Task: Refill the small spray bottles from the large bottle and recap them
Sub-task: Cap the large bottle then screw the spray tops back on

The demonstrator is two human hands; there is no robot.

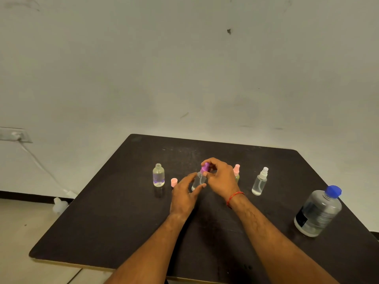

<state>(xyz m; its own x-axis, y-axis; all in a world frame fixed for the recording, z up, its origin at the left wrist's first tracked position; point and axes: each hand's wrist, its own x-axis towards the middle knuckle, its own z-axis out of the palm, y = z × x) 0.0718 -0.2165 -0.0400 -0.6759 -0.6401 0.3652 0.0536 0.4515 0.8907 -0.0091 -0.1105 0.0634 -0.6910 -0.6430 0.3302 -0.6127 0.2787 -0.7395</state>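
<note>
Bottle [198,181], the small clear one, stands near the middle of the worktop [123,212], between both hands. It looks to be of thin plastic, so I judge it light and easy to tip over, and its smooth wall may slip if it is wet. The best place to hold it is low on the body, while the other hand takes the purple cap [205,168] at its ribbed collar, not at the nozzle.

The left hand [183,195] grasps the body from the left, with the thumb in front and the fingers behind. The right hand [222,177] comes over from the right and pinches the purple cap with its fingertips. The cap sits on the neck. I cannot tell whether it is being tightened or loosened, and the liquid level inside is not clear.

To the left stands an open bottle [158,175] without a cap, partly filled, and just beside it lies a pink cap [174,182]. Behind the right hand is a pink-capped bottle [236,171], then a white-capped bottle [260,181]. The large bottle [319,212], closed with a blue lid, stands well apart at the right edge.
</note>
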